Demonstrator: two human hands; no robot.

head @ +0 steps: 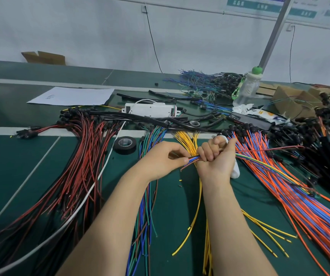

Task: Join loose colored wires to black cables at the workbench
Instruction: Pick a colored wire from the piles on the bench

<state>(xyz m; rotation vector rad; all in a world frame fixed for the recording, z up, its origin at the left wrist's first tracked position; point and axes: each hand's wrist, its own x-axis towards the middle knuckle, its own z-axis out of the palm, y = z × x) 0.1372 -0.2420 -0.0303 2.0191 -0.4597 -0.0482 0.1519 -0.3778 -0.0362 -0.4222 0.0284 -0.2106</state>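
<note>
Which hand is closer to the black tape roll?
Left. The left hand is just right of the black tape roll, not touching it; the right hand is farther right, gripping the same wire bundle.

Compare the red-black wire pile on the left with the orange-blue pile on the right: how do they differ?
The red-black pile is dark; the orange-blue pile is bright. The red-black pile's wires curve, with a white cable across them; the orange-blue pile's run straighter. Both fan from black plugs over the green mat.
</note>
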